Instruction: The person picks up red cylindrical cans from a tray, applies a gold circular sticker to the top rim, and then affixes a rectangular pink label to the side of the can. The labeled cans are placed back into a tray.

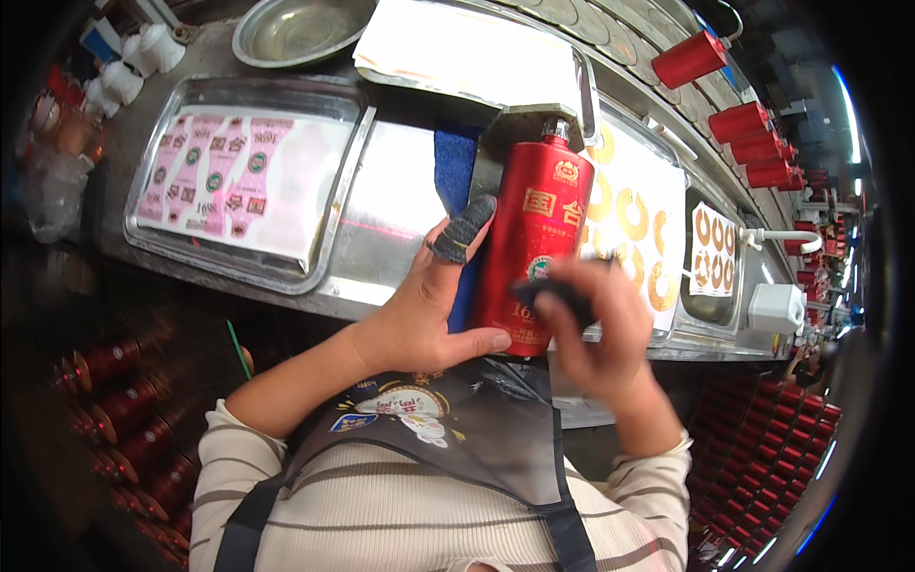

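A red bottle with gold print and a small green emblem lies tilted before me, its neck toward the far side. My left hand grips its left flank, thumb near the base. A dark grey finger sleeve covers a fingertip of that hand. Over the lower front of the bottle, my right hand is curled and smeared by motion. Something dark is at its fingertips; whether it is a held piece or a finger sleeve is unclear. Blue cloth shows beside and beneath the bottle.
Left stands a metal tray with pink-and-white label sheets. Gold ring labels lie on the right, beside a white jug. A metal bowl and white-covered tray stand at the back. Red bottles hang far right.
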`<move>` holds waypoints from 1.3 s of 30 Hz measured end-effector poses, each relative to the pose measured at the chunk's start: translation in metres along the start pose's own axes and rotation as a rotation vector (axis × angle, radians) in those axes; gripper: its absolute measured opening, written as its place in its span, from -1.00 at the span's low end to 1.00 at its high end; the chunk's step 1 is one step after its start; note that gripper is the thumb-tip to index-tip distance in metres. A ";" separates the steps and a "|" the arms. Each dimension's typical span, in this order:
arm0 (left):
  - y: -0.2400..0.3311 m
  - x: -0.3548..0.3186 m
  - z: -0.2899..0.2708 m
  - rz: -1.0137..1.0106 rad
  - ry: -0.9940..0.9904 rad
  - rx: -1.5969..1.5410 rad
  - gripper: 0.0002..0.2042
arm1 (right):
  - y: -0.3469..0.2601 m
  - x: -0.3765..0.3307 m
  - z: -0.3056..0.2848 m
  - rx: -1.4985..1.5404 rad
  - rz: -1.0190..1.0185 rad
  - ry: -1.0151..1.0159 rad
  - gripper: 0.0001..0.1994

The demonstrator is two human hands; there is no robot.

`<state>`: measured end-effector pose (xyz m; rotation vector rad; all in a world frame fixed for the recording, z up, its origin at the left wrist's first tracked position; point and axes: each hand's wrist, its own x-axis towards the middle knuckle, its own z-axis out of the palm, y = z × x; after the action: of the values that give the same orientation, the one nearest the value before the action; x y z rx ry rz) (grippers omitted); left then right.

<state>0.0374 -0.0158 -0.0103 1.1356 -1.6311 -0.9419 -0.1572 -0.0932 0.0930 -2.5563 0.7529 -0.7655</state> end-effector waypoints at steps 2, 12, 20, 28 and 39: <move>-0.002 0.000 0.002 -0.002 0.016 -0.072 0.11 | 0.037 0.029 0.001 -0.057 0.053 0.050 -0.76; 0.003 0.002 -0.003 0.009 -0.015 -0.007 0.13 | 0.048 0.057 0.000 -0.066 0.169 0.178 -0.75; -0.002 0.005 -0.001 -0.016 -0.049 -0.069 0.19 | 0.062 0.064 -0.011 -0.193 -0.154 0.261 -0.78; 0.006 -0.019 -0.004 -0.087 0.043 -0.219 -0.07 | -0.009 -0.038 0.011 -0.015 -0.417 0.007 -0.84; 0.018 -0.016 0.041 -0.120 0.273 -0.358 -0.21 | -0.017 -0.080 0.051 0.497 0.765 0.691 -0.78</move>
<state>-0.0040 0.0083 -0.0096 1.0663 -1.1326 -1.0556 -0.1771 -0.0234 0.0298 -1.3640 1.4021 -1.3311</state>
